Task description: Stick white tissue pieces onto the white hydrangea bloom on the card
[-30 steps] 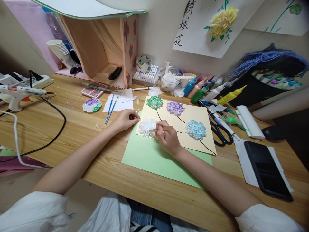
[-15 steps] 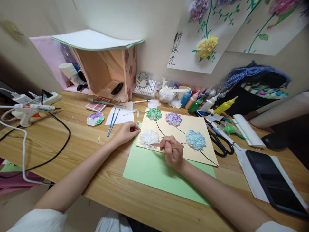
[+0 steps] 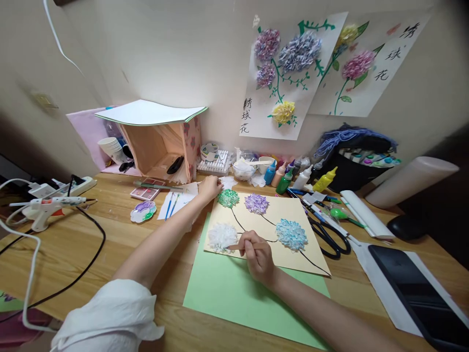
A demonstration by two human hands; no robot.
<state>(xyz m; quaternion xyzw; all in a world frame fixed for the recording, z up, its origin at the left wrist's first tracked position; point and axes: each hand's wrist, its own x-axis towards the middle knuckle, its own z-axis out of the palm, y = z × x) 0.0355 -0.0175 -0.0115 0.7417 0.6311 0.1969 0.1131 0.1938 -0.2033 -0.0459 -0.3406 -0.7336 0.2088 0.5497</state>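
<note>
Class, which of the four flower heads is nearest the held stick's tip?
The white flower head, at the cream sheet's near left corner. The stick ends at its edge; the green one, purple one and blue one are farther.

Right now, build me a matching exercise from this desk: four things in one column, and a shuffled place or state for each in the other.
Column one
1. Right hand
2. Left hand
3. White flower
4. Paint palette

Column two
A. at the near left corner of the cream sheet
B. marked with purple and green
C. gripping a brown stick
D. by the far left corner of the cream sheet, close to the green flower

Right pairs: 1-C, 2-D, 3-A, 4-B
</note>
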